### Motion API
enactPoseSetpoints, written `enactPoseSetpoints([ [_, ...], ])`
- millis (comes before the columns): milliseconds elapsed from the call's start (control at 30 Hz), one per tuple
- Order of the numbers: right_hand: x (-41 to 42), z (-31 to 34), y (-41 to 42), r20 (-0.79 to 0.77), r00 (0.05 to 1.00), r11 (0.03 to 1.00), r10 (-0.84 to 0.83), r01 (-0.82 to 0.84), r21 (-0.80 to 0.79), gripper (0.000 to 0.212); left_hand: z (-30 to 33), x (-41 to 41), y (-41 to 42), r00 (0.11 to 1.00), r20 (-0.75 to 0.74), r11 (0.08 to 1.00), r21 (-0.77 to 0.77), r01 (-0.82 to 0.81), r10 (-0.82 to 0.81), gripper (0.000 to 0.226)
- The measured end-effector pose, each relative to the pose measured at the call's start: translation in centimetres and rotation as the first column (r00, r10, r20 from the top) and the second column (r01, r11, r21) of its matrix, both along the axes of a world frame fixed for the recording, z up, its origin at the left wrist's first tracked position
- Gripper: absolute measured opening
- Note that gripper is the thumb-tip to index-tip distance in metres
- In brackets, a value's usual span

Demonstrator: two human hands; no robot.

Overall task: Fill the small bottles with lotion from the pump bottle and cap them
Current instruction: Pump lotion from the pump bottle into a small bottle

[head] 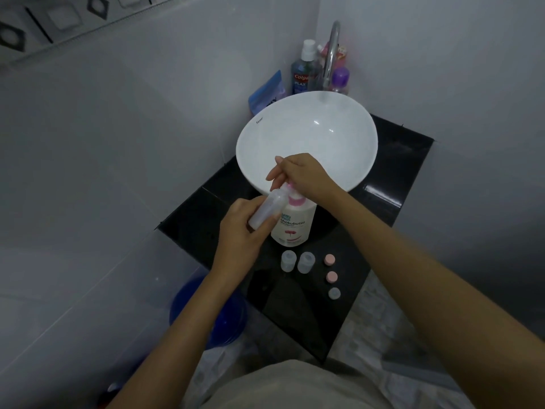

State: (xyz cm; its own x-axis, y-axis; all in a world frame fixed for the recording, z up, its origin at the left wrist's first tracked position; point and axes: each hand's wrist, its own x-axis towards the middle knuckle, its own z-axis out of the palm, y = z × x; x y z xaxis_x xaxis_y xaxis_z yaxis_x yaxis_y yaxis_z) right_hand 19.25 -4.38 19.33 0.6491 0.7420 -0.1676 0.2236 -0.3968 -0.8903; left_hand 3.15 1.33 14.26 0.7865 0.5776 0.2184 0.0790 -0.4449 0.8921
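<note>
Evidently early in the job: on the black bench (298, 314) by the basin (306, 137), the pump bottle (295, 222) stands upright with the right hand (303, 175) curled over its pink pump head. The left hand (241, 231) grips one small bottle (267, 209), tilted with its mouth at the spout; how full it is cannot be told. Two small bottles (297, 261) stand uncapped nearby, seemingly unfilled, and three caps (331, 277) lie loose beside them, so filling and all capping remain.
</note>
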Motion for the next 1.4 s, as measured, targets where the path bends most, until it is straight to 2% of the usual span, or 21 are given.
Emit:
enactPoseSetpoints([
  [267, 0.1, -1.0, -0.5, -0.059, 0.998, 1.0, 0.029, -0.029, 0.005, 0.044, -0.2, 0.3, 0.8, 0.998, -0.036, 0.997, -0.061, 0.047, -0.049, 0.029],
  [467, 0.5, 0.4, -0.5, 0.014, 0.991, 0.989, 0.134, -0.133, -0.068, 0.043, 0.5, 0.2, 0.8, 0.999, 0.001, 0.992, -0.117, 0.054, -0.055, 0.031],
  [600, 0.6, 2.0, -0.3, -0.11, 0.991, 0.997, 0.072, -0.071, 0.018, 0.045, 0.7, 0.2, 1.1, 0.999, -0.022, 0.994, -0.1, 0.04, -0.043, 0.037],
  [700, 0.1, 0.9, -0.5, -0.044, 0.996, 0.997, 0.083, -0.083, 0.005, 0.048, 0.6, 0.2, 1.0, 0.999, -0.004, 0.993, -0.112, 0.042, -0.043, 0.038],
  [867, 0.4, -0.9, -0.8, -0.04, 0.997, 0.997, 0.072, -0.07, 0.041, 0.049, 0.1, 0.3, 1.1, 0.998, -0.039, 0.994, -0.107, 0.037, -0.042, 0.04],
  [1033, 0.4, -1.6, -0.7, -0.087, 0.994, 0.997, 0.071, -0.072, -0.005, 0.048, 0.0, 0.3, 1.1, 0.997, -0.027, 0.989, -0.132, 0.062, -0.066, 0.035],
  [1200, 0.9, -0.3, -0.3, -0.049, 0.993, 0.994, 0.103, -0.101, 0.04, 0.047, 0.4, 0.4, 1.7, 0.997, -0.026, 0.991, -0.117, 0.063, -0.067, 0.041],
  [1400, 0.9, -2.2, -0.6, -0.031, 0.997, 0.997, 0.065, -0.064, 0.033, 0.048, -0.4, 0.2, 1.5, 0.993, -0.052, 0.982, -0.167, 0.093, -0.103, 0.037],
])
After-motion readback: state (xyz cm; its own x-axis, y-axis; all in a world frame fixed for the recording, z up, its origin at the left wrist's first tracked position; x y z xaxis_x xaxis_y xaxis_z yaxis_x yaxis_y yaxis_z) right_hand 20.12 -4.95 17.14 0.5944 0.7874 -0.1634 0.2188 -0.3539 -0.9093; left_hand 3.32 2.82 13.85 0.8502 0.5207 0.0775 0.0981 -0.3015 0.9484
